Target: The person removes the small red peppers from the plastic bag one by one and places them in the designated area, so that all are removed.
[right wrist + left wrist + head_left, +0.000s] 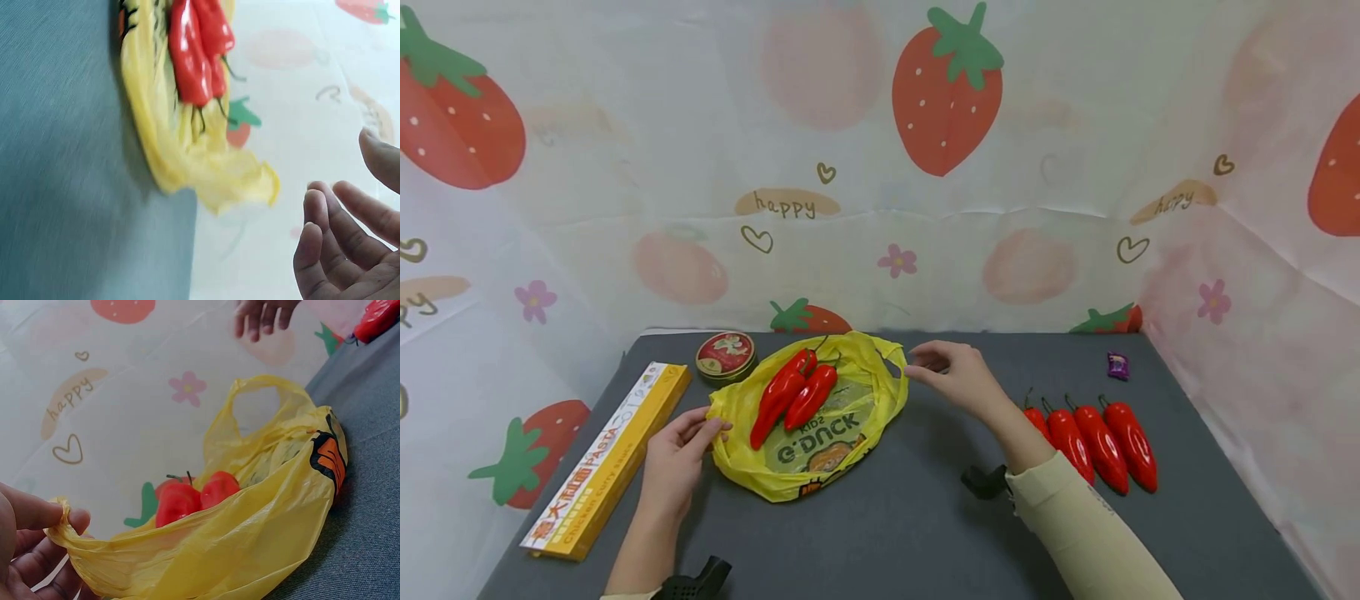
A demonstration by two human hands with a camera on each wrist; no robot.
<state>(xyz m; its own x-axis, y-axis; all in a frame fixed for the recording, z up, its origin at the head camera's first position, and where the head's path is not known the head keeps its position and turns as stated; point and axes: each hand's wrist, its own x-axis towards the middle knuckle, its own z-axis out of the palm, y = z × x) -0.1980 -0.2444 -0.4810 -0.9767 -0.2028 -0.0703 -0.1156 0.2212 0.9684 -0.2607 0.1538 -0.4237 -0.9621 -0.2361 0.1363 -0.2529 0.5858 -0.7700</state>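
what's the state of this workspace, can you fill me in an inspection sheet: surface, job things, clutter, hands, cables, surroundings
Surface: dark grey tabletop.
Job's things: yellow bag lying open with three red peppers in it; four more peppers in a row at right, one partly hidden by the sleeve.
Clutter: yellow pasta box and round tin at left; small purple packet at far right.
Hands: left hand pinches the bag's edge; right hand is near the bag's handle, holding nothing.
Cables: nothing seen.
Surroundings: strawberry-print backdrop.
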